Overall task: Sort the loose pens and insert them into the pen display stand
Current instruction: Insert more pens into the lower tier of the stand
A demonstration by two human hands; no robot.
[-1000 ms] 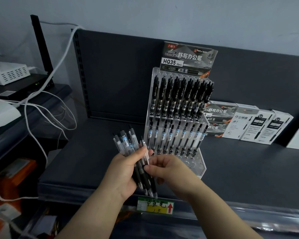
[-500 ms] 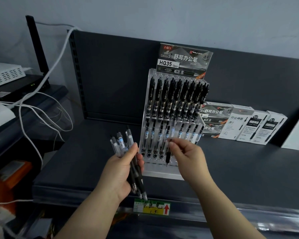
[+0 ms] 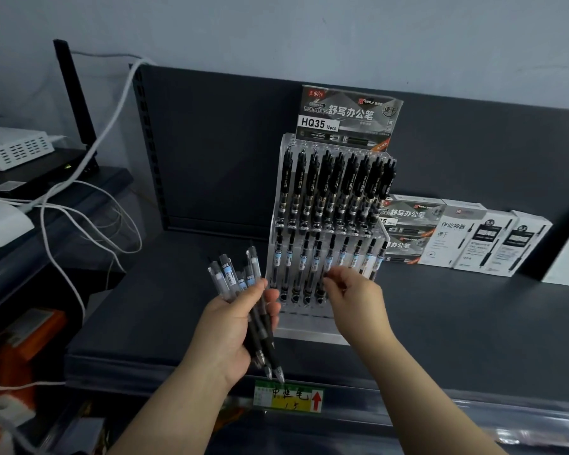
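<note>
A clear acrylic pen display stand (image 3: pixel 309 333) stands on the dark shelf (image 3: pixel 473 326). Its upper tier is full of black pens (image 3: pixel 335 185), and its lower tier holds clear pens with blue labels (image 3: pixel 342 257). My left hand (image 3: pixel 230 330) grips a bundle of loose pens (image 3: pixel 240 280), tips pointing down, just left of the stand. My right hand (image 3: pixel 355 297) is at the lower tier, fingertips pinched on one pen (image 3: pixel 317 261) that stands upright in a front hole.
White and grey pen boxes (image 3: pixel 473 234) lie on the shelf right of the stand. A price label (image 3: pixel 288 397) hangs on the shelf's front edge. To the left, white cables (image 3: pixel 79 208) trail from a white device (image 3: pixel 14 149) on a lower ledge.
My right hand took one pen from the bundle, carried it to the stand and lowered it into a front hole of the lower tier. The left hand rose slightly with the bundle.
</note>
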